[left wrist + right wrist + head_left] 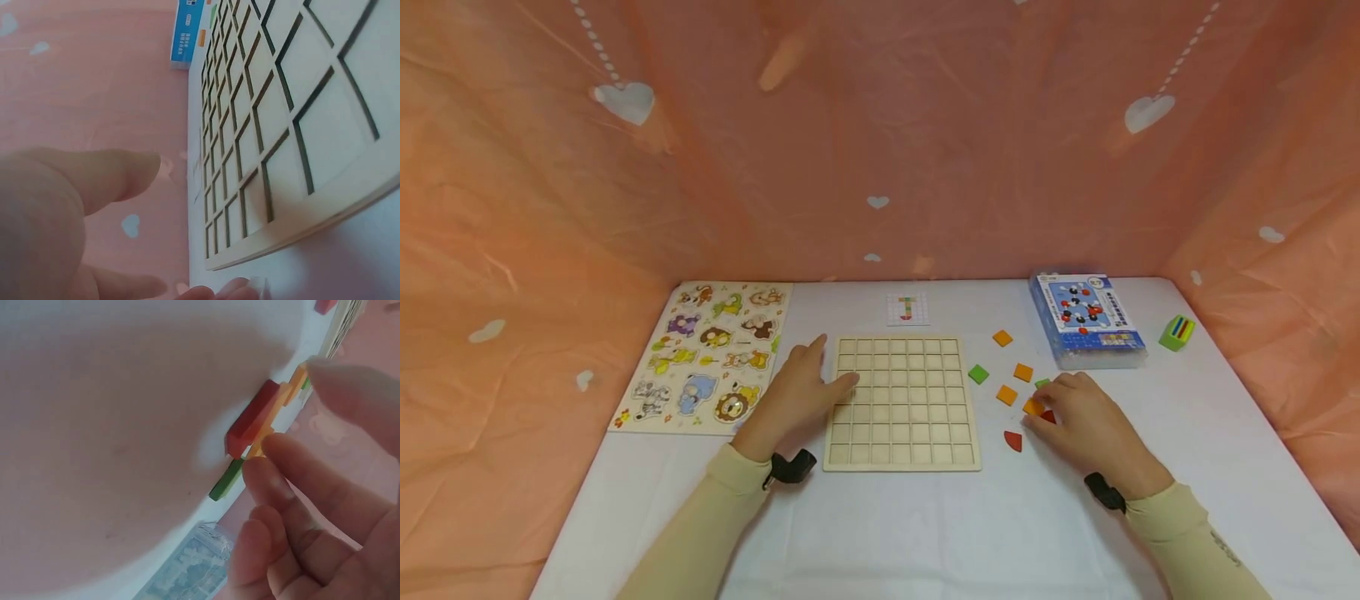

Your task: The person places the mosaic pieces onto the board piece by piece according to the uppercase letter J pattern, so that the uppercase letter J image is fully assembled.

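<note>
A pale wooden grid board [902, 466] lies flat in the middle of the table. My left hand [801, 383] is at its left edge, thumb over the border squares and fingers extended. In the left wrist view its thumb and fingers are spread, with nothing between them. Over the loose tiles on the right is my right hand [1078, 417], thumb and index finger apart around an orange tile [1032, 407]. A red piece [253, 419] and a green tile [226, 480] lie right by its fingertips. A red quarter-round piece [1013, 441] lies left of the thumb.
Several orange tiles [1023, 372] and a green tile [978, 373] lie right of the board. A pattern card [907, 309] is behind it. An animal puzzle board [700, 367] lies left; a blue-and-white box [1086, 321] and a green striped block [1177, 332] are at the back right.
</note>
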`<state>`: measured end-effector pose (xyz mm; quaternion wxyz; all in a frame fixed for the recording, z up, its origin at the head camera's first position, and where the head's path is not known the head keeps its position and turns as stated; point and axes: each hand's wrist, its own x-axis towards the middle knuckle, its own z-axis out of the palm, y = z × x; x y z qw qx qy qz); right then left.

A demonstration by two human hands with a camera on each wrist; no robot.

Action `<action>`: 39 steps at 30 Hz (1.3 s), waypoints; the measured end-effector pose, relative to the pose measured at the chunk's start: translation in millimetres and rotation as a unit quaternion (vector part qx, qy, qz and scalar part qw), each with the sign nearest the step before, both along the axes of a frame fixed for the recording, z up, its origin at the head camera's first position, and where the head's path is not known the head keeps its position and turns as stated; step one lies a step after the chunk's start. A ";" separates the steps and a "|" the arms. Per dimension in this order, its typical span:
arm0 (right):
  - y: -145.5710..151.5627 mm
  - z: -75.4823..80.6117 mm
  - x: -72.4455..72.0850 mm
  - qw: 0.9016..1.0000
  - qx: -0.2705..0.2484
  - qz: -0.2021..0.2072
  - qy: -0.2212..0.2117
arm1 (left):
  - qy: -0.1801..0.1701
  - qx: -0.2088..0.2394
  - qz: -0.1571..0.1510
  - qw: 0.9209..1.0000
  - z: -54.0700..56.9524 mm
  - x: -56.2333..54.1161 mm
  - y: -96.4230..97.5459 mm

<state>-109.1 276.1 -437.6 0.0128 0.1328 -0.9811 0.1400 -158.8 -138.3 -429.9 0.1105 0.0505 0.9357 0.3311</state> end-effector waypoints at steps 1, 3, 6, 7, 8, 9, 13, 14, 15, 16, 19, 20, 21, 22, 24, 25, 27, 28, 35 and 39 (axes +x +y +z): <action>-0.2 -0.5 -0.3 1.000 0.000 -0.001 -0.002 | -0.002 -0.002 0.002 1.000 -0.6 -0.5 -0.3; -0.7 -1.5 -0.6 1.000 0.001 -0.001 -0.005 | -0.002 -0.009 0.002 1.000 -2.2 -0.9 -2.2; -1.4 -3.0 -1.0 1.000 -0.001 -0.001 -0.010 | 0.004 -0.016 -0.003 1.000 -4.9 -0.6 -6.8; -1.4 -3.7 -1.0 1.000 -0.001 -0.001 -0.012 | 0.005 -0.017 -0.006 1.000 -6.0 -0.6 -8.1; -1.1 -4.3 -1.0 1.000 -0.001 -0.002 -0.014 | 0.007 -0.016 -0.008 1.000 -6.5 -0.4 -9.2; -0.9 -4.7 -0.8 1.000 -0.001 -0.001 -0.014 | 0.007 -0.014 -0.010 1.000 -7.1 -0.4 -9.9; 1.9 -5.5 0.0 1.000 -0.001 -0.004 -0.012 | -0.006 -0.001 -0.018 1.000 -10.3 -1.7 -9.2; 2.8 -5.5 0.0 1.000 -0.002 -0.005 -0.012 | -0.007 0.000 -0.021 1.000 -11.3 -2.3 -8.4; 3.6 -5.6 0.1 1.000 -0.003 -0.006 -0.012 | -0.006 0.000 -0.022 1.000 -12.7 -3.3 -7.6; 4.3 -5.5 0.1 1.000 -0.006 -0.007 -0.013 | -0.003 -0.002 -0.026 1.000 -13.8 -4.1 -7.0; 5.4 -5.4 -0.2 1.000 -0.010 -0.009 -0.015 | 0.010 -0.008 -0.037 0.999 -16.4 -6.7 -6.3; 5.4 -5.4 -0.5 1.000 -0.012 -0.010 -0.017 | 0.014 -0.009 -0.041 0.999 -17.0 -7.4 -6.7; 5.3 -5.6 -0.8 1.000 -0.013 -0.010 -0.018 | 0.016 -0.010 -0.042 0.999 -17.4 -8.0 -7.4; 4.9 -5.5 -1.2 1.000 -0.015 -0.011 -0.019 | 0.016 -0.009 -0.043 0.999 -17.8 -8.5 -8.3; 4.2 -5.6 -2.4 0.999 -0.018 -0.013 -0.023 | 0.009 -0.005 -0.039 0.999 -19.3 -9.5 -10.1; 3.7 -5.6 -3.2 0.999 -0.021 -0.015 -0.025 | 0.003 0.001 -0.036 0.999 -19.8 -9.9 -11.1; 2.1 -4.7 -4.7 0.999 -0.029 -0.019 -0.028 | -0.012 0.014 -0.027 0.999 -21.0 -10.8 -12.7; 1.0 -4.0 -5.7 0.999 -0.034 -0.021 -0.030 | -0.019 0.021 -0.022 0.999 -21.5 -11.1 -13.2; -18.1 1.9 -21.7 0.998 -0.056 -0.006 -0.033 | -0.044 0.044 -0.010 0.998 -21.3 -12.4 -13.9; -38.7 3.8 -36.0 0.997 -0.062 0.006 -0.033 | -0.050 0.050 -0.006 0.997 -20.5 -12.8 -12.8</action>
